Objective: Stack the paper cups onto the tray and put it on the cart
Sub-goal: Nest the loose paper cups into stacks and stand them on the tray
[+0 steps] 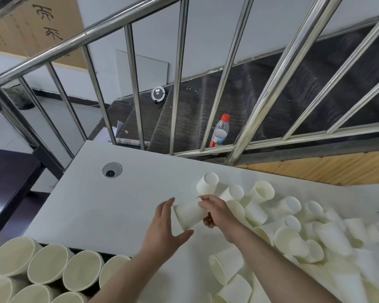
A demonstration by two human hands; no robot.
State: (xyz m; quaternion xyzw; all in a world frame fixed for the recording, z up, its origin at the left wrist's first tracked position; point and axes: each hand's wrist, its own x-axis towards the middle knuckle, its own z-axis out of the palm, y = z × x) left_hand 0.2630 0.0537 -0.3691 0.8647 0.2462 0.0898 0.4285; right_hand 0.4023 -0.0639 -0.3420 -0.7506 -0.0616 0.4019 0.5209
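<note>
Head view: nearest to me, at the bottom left, I see a block of upright cups [46, 267] packed rim to rim, their open mouths facing up; whatever they stand on is hidden beneath them. Just beyond them my two forearms reach out over the white table [92, 200]. My left hand [164, 228] is spread open, fingers and thumb splayed, with the palm against the rim end of a single paper cup [190, 215] that lies on its side. My right hand [217, 212] has its fingers curled over the cup's other end, gripping it from above, so the cup is held between both hands just above the table. To the right, a loose heap of cups [304, 232] sprawls across the table, most tipped on their sides, a few blurred at the right edge. Further left, a round grey cable port [112, 169] sits in the tabletop. Past the table's far edge, a steel railing [179, 79] crosses the scene, and behind its bars a plastic bottle [220, 133] with a red cap stands on dark stairs [271, 95].
</note>
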